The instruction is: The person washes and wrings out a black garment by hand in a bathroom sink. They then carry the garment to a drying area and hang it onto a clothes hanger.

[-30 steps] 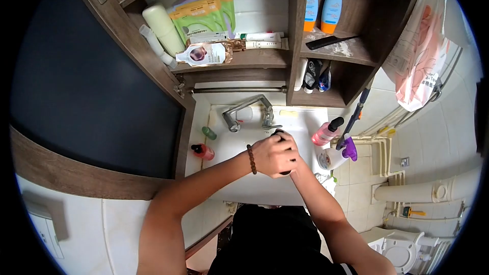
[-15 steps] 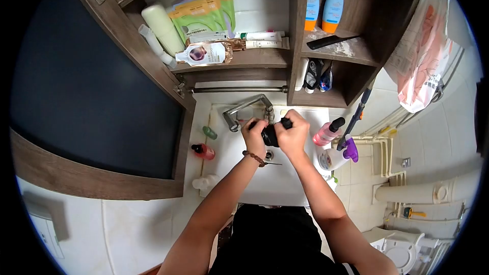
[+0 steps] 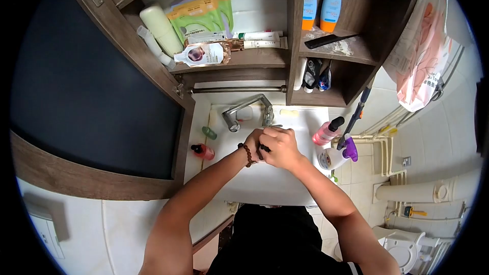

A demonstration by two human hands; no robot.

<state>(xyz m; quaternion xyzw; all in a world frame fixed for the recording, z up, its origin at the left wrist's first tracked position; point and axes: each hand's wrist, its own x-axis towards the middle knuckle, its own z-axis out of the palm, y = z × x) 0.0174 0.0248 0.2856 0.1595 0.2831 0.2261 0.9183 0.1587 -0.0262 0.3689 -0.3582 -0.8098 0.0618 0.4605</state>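
My left hand (image 3: 253, 141) and my right hand (image 3: 281, 146) meet over the white sink (image 3: 254, 183), both closed on a bunched black cloth (image 3: 264, 148). Only a small dark part of the cloth shows between the fingers, so its exact kind is hidden. A brown beaded bracelet (image 3: 248, 156) circles my left wrist. Just beyond the hands stands the metal faucet (image 3: 248, 103), with its spout to the left.
Right of the sink stand a pink bottle (image 3: 324, 133) and a spray bottle with a purple head (image 3: 333, 158). A red bottle (image 3: 205, 151) and a green item (image 3: 209, 133) lie left. Above hangs an open cabinet (image 3: 239, 63) holding toiletries.
My hands have come together, the right one moving left and down. The black cloth, earlier stretched between both fists, is now mostly covered by the fingers.
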